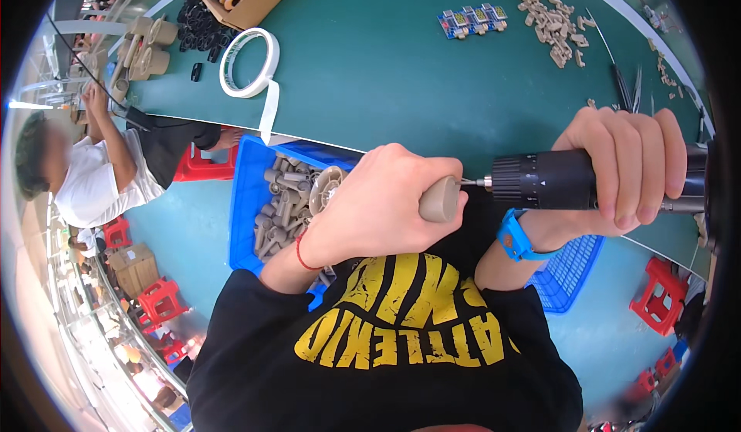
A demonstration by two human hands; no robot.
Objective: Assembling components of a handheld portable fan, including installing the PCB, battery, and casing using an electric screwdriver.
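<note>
The right hand [629, 162] has its fingers wrapped round the body of a black electric screwdriver [544, 181], whose long axis runs crosswise, nearly level, with the bit [470, 182] pointing to the person's left. Just left of the screwdriver's tip, the left hand [370, 204] grasps a beige part [440, 202], its fingers curled closely about it. Only a smooth, rounded end shows, facing the screwdriver side and somewhat toward the person; the rest is covered, so I cannot tell how the part's long axis lies, nor whether the bit touches it. Beyond the screwdriver, on the green surface [370, 62], lie small circuit boards [472, 21] and a scatter of beige pieces [549, 27]. Well to the screwdriver's left are a roll of white tape [272, 60] and, nearer the person, a blue bin [243, 208] of beige parts.
</note>
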